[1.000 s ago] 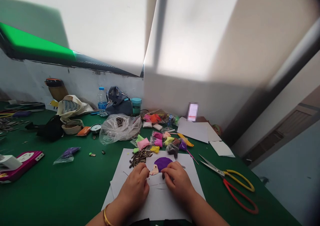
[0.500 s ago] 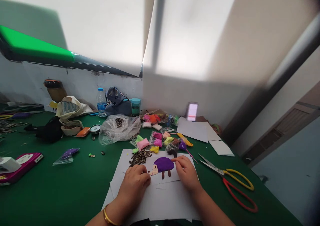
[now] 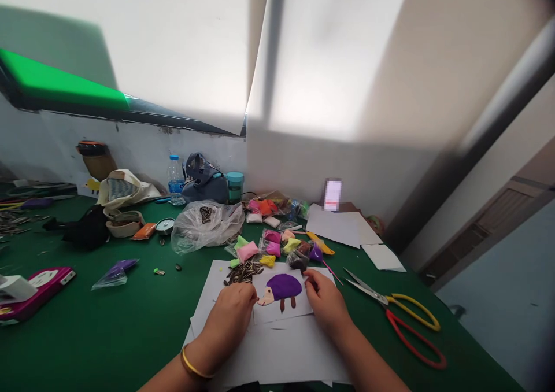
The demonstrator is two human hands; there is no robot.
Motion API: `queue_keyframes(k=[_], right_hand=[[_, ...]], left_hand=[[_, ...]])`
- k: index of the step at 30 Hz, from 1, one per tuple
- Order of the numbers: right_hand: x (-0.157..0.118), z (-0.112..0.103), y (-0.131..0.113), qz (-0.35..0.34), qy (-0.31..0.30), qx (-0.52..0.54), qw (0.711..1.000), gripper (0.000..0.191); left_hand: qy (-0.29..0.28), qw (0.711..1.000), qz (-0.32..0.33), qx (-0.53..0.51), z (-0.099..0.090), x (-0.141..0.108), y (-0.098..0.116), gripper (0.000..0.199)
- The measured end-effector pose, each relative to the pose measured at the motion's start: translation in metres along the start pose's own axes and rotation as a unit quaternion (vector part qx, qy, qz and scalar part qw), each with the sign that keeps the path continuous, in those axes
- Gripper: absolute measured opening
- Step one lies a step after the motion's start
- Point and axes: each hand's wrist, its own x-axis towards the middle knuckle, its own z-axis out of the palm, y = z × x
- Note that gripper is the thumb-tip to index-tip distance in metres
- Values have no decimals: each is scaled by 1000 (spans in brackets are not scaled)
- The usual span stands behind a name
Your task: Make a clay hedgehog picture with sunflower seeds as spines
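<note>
A white paper card (image 3: 273,315) lies on larger white sheets (image 3: 286,351). On it is a clay hedgehog (image 3: 284,287) with a purple body, a pale pink face and two brown legs. My left hand (image 3: 229,314), wearing a gold bangle, is closed at the card's left side, close to the hedgehog's nose; what its fingertips pinch is hidden. At the opposite side, my right hand (image 3: 327,299) has curled fingers and thumb at the card's upper right edge. Striped sunflower seeds (image 3: 243,272) are heaped just beyond my left hand.
Large scissors (image 3: 385,300) with red and yellow handles lie open on the right. Small bags of coloured clay (image 3: 273,247) are behind the paper. Farther back are a clear plastic bag (image 3: 208,224), a water bottle (image 3: 175,184) and a propped phone (image 3: 332,195). The green tablecloth (image 3: 130,334) runs left.
My right index finger has drawn back from the hedgehog's purple back to the card's edge. My left hand has shifted slightly left and up, its fingers drawn closer together.
</note>
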Motion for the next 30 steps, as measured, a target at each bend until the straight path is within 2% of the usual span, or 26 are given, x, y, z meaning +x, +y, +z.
queue_keyframes(k=[6, 9, 12, 14, 20, 26, 30], right_hand=[[-4, -5, -8, -13, -12, -41, 999, 34], [-5, -5, -9, -19, -11, -46, 999, 34], [-4, -5, -10, -19, -12, -46, 999, 34], [-4, -5, -11, -18, -15, -47, 999, 34], [-4, -5, -12, -24, -14, -40, 999, 34], [-4, -3, -9, -58, 6, -43, 997, 32], [-5, -1, -7, -69, 17, -56, 996, 32]], left_hand=[[15, 991, -39, -129, -23, 16, -7, 13], [26, 982, -63, -178, -26, 26, -13, 20], [11, 972, -111, -205, -26, 37, -20, 27], [8, 971, -120, -206, -26, 43, -23, 28], [65, 982, -82, -154, -33, 56, -28, 28], [64, 991, -120, 9, -40, 61, -46, 34], [66, 990, -121, 41, -38, 59, -59, 31]])
